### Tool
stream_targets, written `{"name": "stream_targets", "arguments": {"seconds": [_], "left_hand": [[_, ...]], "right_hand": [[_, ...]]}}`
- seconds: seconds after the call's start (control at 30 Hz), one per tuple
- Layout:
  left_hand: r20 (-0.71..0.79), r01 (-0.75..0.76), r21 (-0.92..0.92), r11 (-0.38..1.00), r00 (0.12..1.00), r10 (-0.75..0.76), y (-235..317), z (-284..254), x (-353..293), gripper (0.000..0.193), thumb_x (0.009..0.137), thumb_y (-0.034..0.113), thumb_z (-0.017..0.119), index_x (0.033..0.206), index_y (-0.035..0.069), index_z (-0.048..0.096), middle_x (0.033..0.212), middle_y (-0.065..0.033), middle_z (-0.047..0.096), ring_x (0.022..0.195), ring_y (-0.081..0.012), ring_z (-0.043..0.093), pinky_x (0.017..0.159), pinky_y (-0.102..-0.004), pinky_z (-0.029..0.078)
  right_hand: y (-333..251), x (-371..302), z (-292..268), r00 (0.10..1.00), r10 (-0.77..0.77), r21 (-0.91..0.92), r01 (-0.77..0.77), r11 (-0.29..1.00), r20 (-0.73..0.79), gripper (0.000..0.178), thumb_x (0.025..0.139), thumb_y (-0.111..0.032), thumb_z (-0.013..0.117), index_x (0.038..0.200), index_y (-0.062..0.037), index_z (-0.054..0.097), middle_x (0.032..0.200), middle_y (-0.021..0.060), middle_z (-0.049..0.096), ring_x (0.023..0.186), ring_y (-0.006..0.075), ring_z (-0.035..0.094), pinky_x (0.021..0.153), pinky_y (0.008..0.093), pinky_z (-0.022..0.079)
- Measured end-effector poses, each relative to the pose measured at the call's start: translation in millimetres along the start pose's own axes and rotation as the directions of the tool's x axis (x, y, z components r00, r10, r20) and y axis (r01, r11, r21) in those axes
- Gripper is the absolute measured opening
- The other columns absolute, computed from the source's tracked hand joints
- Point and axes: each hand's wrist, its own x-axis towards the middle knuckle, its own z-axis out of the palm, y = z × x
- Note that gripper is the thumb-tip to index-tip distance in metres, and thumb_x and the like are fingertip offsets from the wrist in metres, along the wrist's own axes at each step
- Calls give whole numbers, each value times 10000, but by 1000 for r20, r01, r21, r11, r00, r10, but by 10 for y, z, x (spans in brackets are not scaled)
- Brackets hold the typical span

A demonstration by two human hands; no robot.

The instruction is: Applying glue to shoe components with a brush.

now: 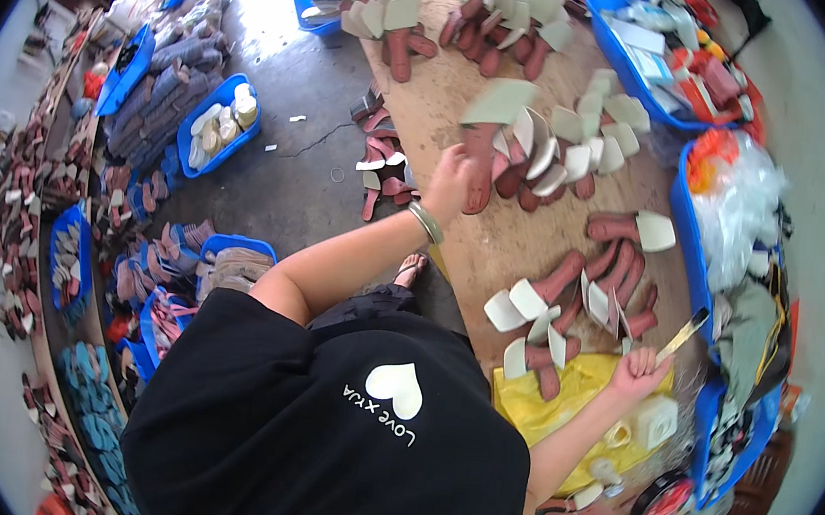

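Note:
My left hand [452, 179] grips the edge of a reddish-brown shoe sole [480, 169] lying on the wooden table, its fingers curled. A large pale flap [501, 102] sticks out from the sole's far end. In my right hand [638, 373] is a brush [684, 334] with a light wooden handle and a dark tip, held above a yellow plastic sheet [552, 410]. Just right of the left hand, a cluster of soles with white flaps [543, 161] overlaps. More such soles [562, 273] lie between my hands.
Blue bins [686, 191] with plastic bags and other items line the table's right side. A white plastic container [658, 422] stands near the sheet. Further sole piles [497, 25] cover the far end. Left of the table, soles [387, 169] lie low down, near a blue bin [188, 143].

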Motion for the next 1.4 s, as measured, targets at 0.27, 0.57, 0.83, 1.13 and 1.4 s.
{"name": "stream_targets", "arguments": {"seconds": [0.27, 0.57, 0.83, 1.13, 1.4], "left_hand": [[-262, 293, -619, 728, 798, -543, -263, -1298, 1739, 202, 937, 56, 472, 1131, 112, 491, 994, -2, 563, 932, -176, 533, 1013, -568, 343], [-472, 124, -619, 775, 730, -494, -733, -1570, 3292, 346, 884, -67, 434, 1177, 114, 462, 1125, -70, 480, 1048, -225, 497, 955, -495, 459], [-732, 96, -415, 905, 555, -395, -970, -1610, 3655, 157, 792, -83, 594, 928, -9, 571, 882, -105, 606, 680, -247, 607, 569, -376, 544], [-598, 374, -161, 913, 699, -392, -1193, -1795, 3689, 159, 831, 48, 682, 861, -18, 540, 815, -117, 585, 666, -227, 586, 542, -333, 529], [-512, 345, -210, 915, 758, -403, -1082, -1653, 3230, 168, 822, 18, 678, 909, 28, 534, 795, -69, 558, 663, -170, 563, 583, -288, 510]], "right_hand": [[1008, -60, 511, 967, 17, -258, -85, 962, -255, 394, 992, -280, 479, 648, -133, 354, 517, -48, 275, 388, 62, 210, 333, 215, 198], [1083, -277, 615, 870, -276, -463, 64, 884, -408, 317, 992, -257, 477, 717, -115, 409, 529, -43, 303, 378, 58, 220, 315, 200, 222], [985, -392, 617, 862, -319, -415, 143, 899, -393, 278, 1007, -275, 440, 806, -86, 472, 545, -27, 315, 389, 81, 240, 339, 207, 226], [1064, -199, 745, 938, -168, -77, 152, 985, -304, 490, 986, -358, 466, 573, -150, 303, 497, -33, 266, 394, 79, 197, 371, 228, 203], [997, -409, 587, 906, -276, -77, 266, 961, -321, 457, 976, -323, 493, 588, -127, 350, 532, -26, 316, 426, 93, 261, 379, 231, 233]]}}
